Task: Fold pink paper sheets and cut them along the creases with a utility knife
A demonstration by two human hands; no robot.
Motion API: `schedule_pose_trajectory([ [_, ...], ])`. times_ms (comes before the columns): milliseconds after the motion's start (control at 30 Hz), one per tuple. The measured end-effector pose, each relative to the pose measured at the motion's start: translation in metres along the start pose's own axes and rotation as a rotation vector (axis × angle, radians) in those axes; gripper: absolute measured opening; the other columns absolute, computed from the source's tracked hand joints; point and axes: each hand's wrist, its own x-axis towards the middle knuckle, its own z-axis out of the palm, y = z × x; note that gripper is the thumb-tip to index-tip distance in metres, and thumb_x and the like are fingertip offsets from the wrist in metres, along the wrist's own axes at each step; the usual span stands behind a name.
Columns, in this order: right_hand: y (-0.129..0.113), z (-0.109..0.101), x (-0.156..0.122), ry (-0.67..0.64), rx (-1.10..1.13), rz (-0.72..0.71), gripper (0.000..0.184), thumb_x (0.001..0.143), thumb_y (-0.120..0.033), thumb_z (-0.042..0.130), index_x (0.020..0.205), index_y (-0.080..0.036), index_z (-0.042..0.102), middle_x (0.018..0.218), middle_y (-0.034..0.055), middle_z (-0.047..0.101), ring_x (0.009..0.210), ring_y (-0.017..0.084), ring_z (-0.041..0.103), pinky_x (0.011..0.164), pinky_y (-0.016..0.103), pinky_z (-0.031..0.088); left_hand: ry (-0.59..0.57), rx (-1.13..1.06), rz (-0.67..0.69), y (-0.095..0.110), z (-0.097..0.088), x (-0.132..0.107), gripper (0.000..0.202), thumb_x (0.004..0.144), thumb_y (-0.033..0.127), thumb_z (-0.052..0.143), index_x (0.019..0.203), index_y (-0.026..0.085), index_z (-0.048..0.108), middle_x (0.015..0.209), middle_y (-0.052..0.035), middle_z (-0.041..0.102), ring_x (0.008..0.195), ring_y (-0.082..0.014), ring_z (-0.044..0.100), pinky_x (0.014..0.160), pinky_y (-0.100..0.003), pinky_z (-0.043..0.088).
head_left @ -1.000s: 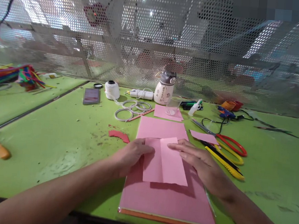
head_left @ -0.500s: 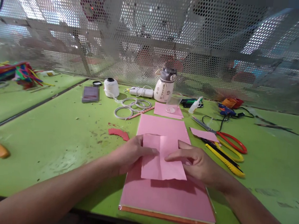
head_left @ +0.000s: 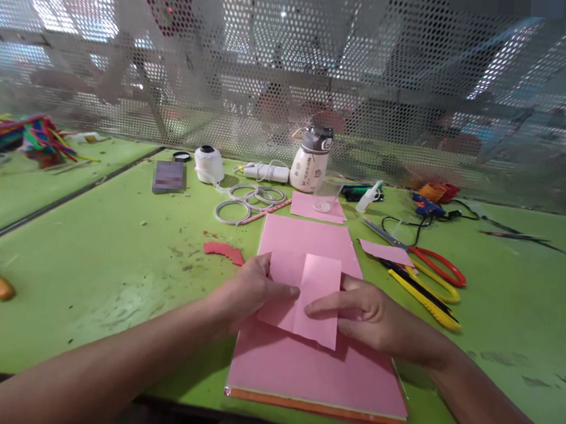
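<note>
A small sheet of pink paper with a crease down its middle is held between both hands, above a stack of larger pink sheets. My left hand grips its left half, thumb on top and fingers behind. On the right half, my right hand pinches the edge, with a finger laid across the front near the crease. The two halves stand at an angle to each other. Fingers behind the paper are hidden.
Right of the stack lie red-and-yellow scissors, a yellow cutter knife and a pink scrap. Behind it stand a clear cup, a glue bottle and a drink bottle. Tape rolls and a red paper piece lie left.
The small pink paper has bent further along its crease, its right half now tilted up more steeply. My right hand has shifted slightly inward. Both hands keep their hold.
</note>
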Motion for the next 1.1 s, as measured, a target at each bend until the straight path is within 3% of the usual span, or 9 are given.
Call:
schedule_pose_trajectory([
  [167, 0.003, 0.001, 0.000, 0.043, 0.032, -0.049, 0.024, 0.091, -0.017, 0.061, 0.105, -0.023, 0.079, 0.116, 0.0087, 0.067, 0.102, 0.019, 0.067, 0.088, 0.033, 0.055, -0.005, 0.010, -0.007, -0.001, 0.000, 0.000, 0.053, 0.054, 0.025, 0.093, 0.099, 0.011, 0.069, 0.087, -0.0148, 0.076, 0.075, -0.0283, 0.072, 0.076, -0.044, 0.058],
  [300, 0.006, 0.000, 0.000, 0.083, -0.071, -0.005, 0.018, 0.091, -0.029, 0.065, 0.096, -0.023, 0.081, 0.094, 0.0069, 0.064, 0.086, 0.019, 0.063, 0.079, 0.035, 0.055, 0.056, 0.042, -0.009, 0.001, 0.003, -0.001, 0.050, 0.052, 0.025, 0.092, 0.095, 0.010, 0.072, 0.084, -0.0143, 0.076, 0.074, -0.0278, 0.072, 0.072, -0.041, 0.058],
  [500, 0.004, 0.003, 0.004, 0.119, 0.057, -0.020, 0.030, 0.095, -0.042, 0.060, 0.090, -0.020, 0.078, 0.091, 0.0065, 0.063, 0.081, 0.017, 0.061, 0.070, 0.028, 0.050, 0.135, 0.101, 0.017, -0.002, 0.002, 0.000, 0.041, 0.054, 0.028, 0.090, 0.088, 0.011, 0.074, 0.080, -0.0110, 0.076, 0.068, -0.0238, 0.070, 0.064, -0.033, 0.055],
  [633, 0.000, 0.006, 0.007, 0.262, 0.014, 0.092, 0.035, 0.092, -0.042, 0.064, 0.067, -0.017, 0.066, 0.070, 0.0000, 0.052, 0.067, 0.014, 0.050, 0.064, 0.026, 0.042, 0.060, 0.097, 0.035, -0.001, 0.001, 0.000, 0.042, 0.061, 0.037, 0.088, 0.091, 0.011, 0.076, 0.080, -0.0098, 0.076, 0.074, -0.0245, 0.070, 0.073, -0.035, 0.055],
  [767, 0.002, 0.013, 0.009, 0.320, 0.124, 0.240, 0.037, 0.089, -0.046, 0.065, 0.067, -0.017, 0.062, 0.067, -0.0014, 0.052, 0.064, 0.013, 0.046, 0.059, 0.025, 0.037, 0.008, 0.174, 0.062, 0.004, 0.005, -0.005, 0.035, 0.065, 0.042, 0.087, 0.082, 0.014, 0.075, 0.073, -0.0053, 0.072, 0.072, -0.0219, 0.067, 0.070, -0.031, 0.052],
  [867, 0.002, 0.018, 0.010, 0.329, 0.142, 0.276, 0.034, 0.087, -0.045, 0.067, 0.069, -0.016, 0.064, 0.067, -0.0009, 0.054, 0.064, 0.013, 0.046, 0.059, 0.026, 0.037, 0.006, 0.198, 0.060, 0.004, 0.005, -0.007, 0.033, 0.070, 0.046, 0.082, 0.071, 0.015, 0.071, 0.067, -0.0026, 0.068, 0.063, -0.0162, 0.062, 0.059, -0.024, 0.046],
  [967, 0.001, 0.019, 0.010, 0.341, 0.118, 0.271, 0.029, 0.085, -0.041, 0.068, 0.070, -0.016, 0.066, 0.068, -0.0004, 0.056, 0.065, 0.013, 0.048, 0.060, 0.026, 0.038, 0.049, 0.124, 0.038, 0.000, 0.000, -0.004, 0.036, 0.074, 0.049, 0.079, 0.073, 0.015, 0.068, 0.064, -0.0014, 0.065, 0.055, -0.0123, 0.055, 0.051, -0.022, 0.039],
  [1100, 0.000, 0.017, 0.010, 0.328, 0.119, 0.195, 0.012, 0.082, -0.026, 0.068, 0.078, -0.016, 0.071, 0.074, 0.0006, 0.060, 0.070, 0.014, 0.055, 0.065, 0.025, 0.044, 0.152, 0.007, 0.022, -0.003, -0.003, 0.000, 0.035, 0.075, 0.046, 0.079, 0.076, 0.014, 0.066, 0.066, -0.0019, 0.066, 0.060, -0.0140, 0.059, 0.056, -0.023, 0.046],
])
